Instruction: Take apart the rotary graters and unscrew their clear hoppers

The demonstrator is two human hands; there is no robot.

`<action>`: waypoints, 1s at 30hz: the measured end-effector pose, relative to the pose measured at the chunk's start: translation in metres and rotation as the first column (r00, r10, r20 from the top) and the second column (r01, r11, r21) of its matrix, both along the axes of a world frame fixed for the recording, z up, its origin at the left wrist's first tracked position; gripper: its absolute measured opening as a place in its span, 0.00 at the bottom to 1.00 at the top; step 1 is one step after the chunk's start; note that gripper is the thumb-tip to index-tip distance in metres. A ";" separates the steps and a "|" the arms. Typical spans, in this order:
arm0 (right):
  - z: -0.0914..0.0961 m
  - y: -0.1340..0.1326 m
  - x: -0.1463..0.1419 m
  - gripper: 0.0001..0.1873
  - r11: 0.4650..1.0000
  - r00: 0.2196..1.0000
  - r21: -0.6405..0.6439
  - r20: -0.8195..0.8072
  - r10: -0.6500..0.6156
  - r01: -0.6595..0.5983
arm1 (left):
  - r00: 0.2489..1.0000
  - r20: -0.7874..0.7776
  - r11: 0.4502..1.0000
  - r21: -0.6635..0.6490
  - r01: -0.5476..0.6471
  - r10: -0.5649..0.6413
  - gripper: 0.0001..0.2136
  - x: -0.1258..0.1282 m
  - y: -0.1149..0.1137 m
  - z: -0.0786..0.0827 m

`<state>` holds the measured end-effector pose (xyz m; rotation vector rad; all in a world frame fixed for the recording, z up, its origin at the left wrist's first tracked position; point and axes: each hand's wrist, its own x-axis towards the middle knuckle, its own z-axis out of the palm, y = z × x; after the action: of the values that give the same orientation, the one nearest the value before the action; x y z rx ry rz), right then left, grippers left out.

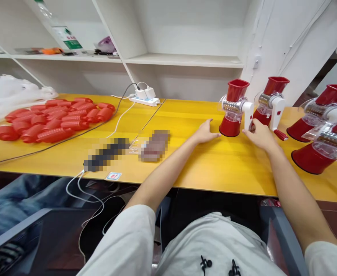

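Observation:
A rotary grater with a red base, red hopper, metal drum and white crank stands upright on the yellow table. My left hand is just left of its base, thumb and fingers spread, holding nothing. The thumb tip is at the base's edge; I cannot tell whether it touches. On the other side, my right hand is closed around the lower end of the white crank, largely hiding its red grip. Right behind that hand is a second rotary grater, its crank hanging down with a red grip.
More rotary graters stand at the right. At the left lie a pile of red ribbed handles and white plastic bags. A power strip, cables and two blurred items lie between. White shelves rise behind. Someone's jeans show at lower left.

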<state>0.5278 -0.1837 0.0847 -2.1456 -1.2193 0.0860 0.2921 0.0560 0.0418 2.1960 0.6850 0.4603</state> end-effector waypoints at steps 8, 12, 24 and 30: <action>-0.021 0.000 0.017 0.19 0.994 0.998 0.106 -0.043 0.037 -0.032 | 0.985 0.114 0.992 0.010 0.127 -0.127 0.71 -0.014 -0.002 -0.018; -0.026 0.000 0.018 0.24 0.986 0.991 0.152 -0.106 0.081 -0.064 | 0.974 0.173 0.989 -0.020 0.149 -0.144 0.74 -0.012 0.001 -0.019; -0.019 -0.005 -0.007 0.34 0.959 0.966 0.190 -0.110 0.235 -0.212 | 0.900 0.389 0.955 -0.129 0.267 -0.199 0.74 -0.008 -0.008 -0.016; -0.012 -0.009 -0.019 0.36 0.948 0.958 0.189 -0.078 0.276 -0.257 | 0.881 0.417 0.947 -0.118 0.298 -0.225 0.66 -0.015 -0.014 -0.004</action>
<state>0.5084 -0.1931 0.0728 -1.7929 -1.3956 0.1958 0.2770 0.0415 0.0381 1.9051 0.1922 0.6523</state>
